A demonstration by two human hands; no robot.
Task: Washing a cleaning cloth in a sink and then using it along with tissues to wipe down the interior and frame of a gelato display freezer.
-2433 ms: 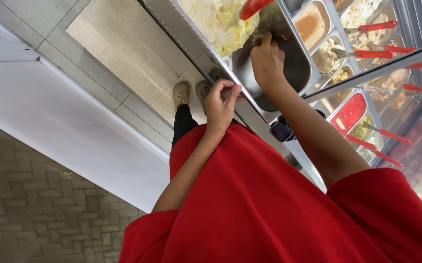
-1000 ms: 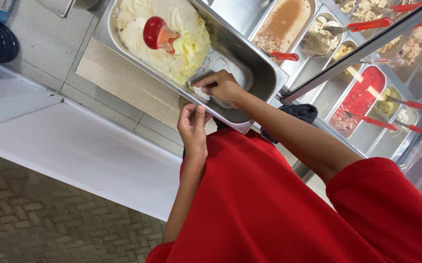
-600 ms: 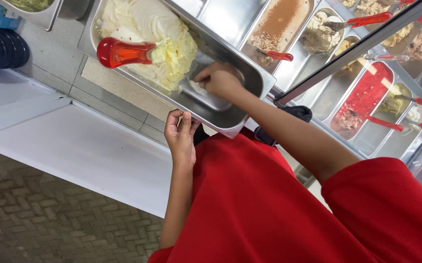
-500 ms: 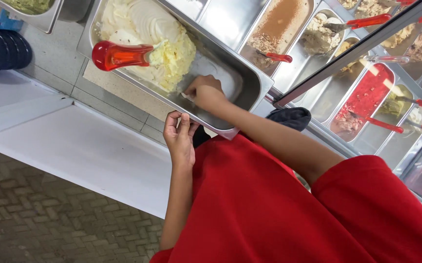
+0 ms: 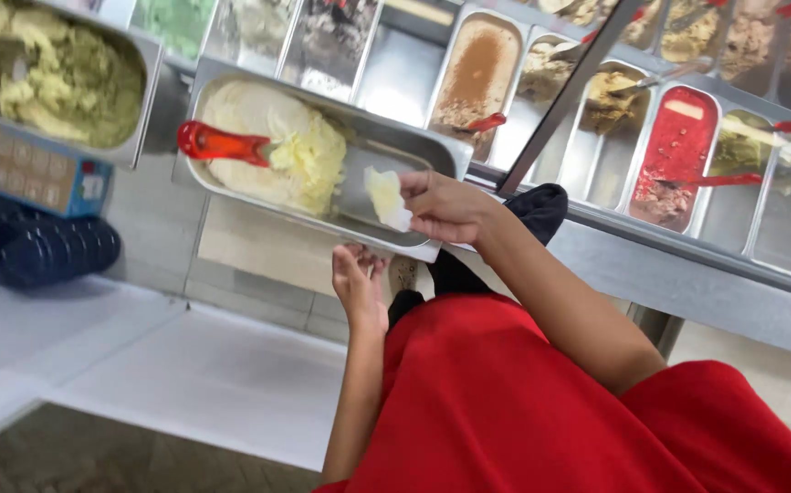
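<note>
A steel pan (image 5: 413, 146) holds pale yellow ice cream (image 5: 272, 151) heaped at its left end. A red-handled scoop (image 5: 217, 143) is stuck in the heap. My right hand (image 5: 450, 208) is over the pan's near right corner, shut on a small white scraper (image 5: 386, 196) with a smear of the yellow ice cream on it. My left hand (image 5: 361, 285) is just below the pan's front rim, fingers loosely curled with the tips against the rim. It holds nothing that I can see. My red clothing fills the lower right.
Behind the pan, a display case holds several tubs: brown (image 5: 473, 78), red (image 5: 674, 151), green (image 5: 176, 20). Red-handled spatulas and a slanted metal bar (image 5: 569, 87) lie across them. At left are a yellow-green tub (image 5: 57, 82), a blue box (image 5: 35, 171), dark blue stacked items (image 5: 44, 251) and a white counter (image 5: 185, 365).
My right hand has come up out of the pan's bare end with the scraper, which now carries ice cream. My left hand has stayed at the pan's front rim. The view has shifted.
</note>
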